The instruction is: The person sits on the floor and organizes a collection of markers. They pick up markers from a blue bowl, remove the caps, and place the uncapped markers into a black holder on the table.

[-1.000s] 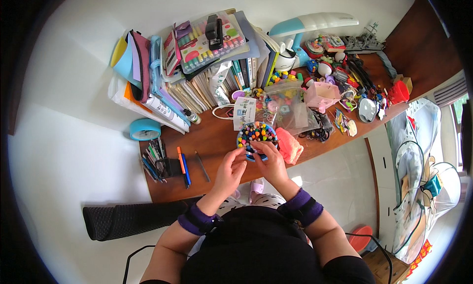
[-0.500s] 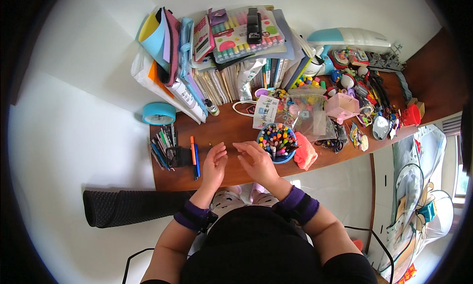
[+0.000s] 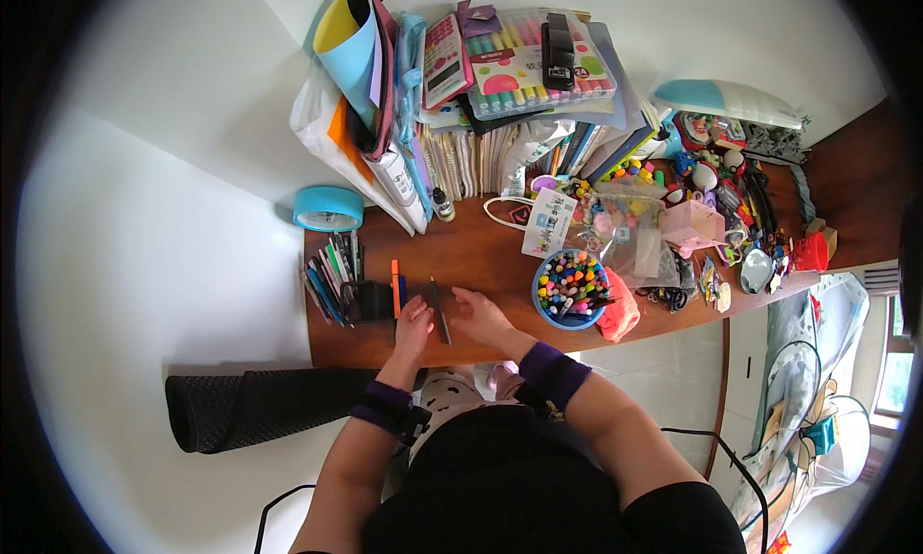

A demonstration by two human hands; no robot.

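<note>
A dark pencil (image 3: 440, 310) lies on the brown desk (image 3: 486, 256) between my two hands, slanting slightly. My left hand (image 3: 413, 329) is just left of it, fingers loosely stretched and nothing seen in them. It covers the lower part of a blue marker (image 3: 402, 289); whether it touches the marker is unclear. An orange marker (image 3: 395, 277) lies alongside. To the pencil's right is my right hand (image 3: 484, 320), open, thumb and fingers apart. Beyond it stands a round blue container (image 3: 544, 311) packed with colourful markers.
Pens (image 3: 330, 270) fill a black mesh holder (image 3: 368, 301) at the left, below a blue round clock (image 3: 328, 209). Books (image 3: 461, 164) and a marker case (image 3: 538, 63) stand at the back. A coral cloth (image 3: 620, 314), plastic bags and small toys crowd the right.
My hands have moved slightly apart and lower, exposing the pencil between them. My left hand now overlaps the blue marker. The whole view has shifted, with the desk things appearing farther right.
</note>
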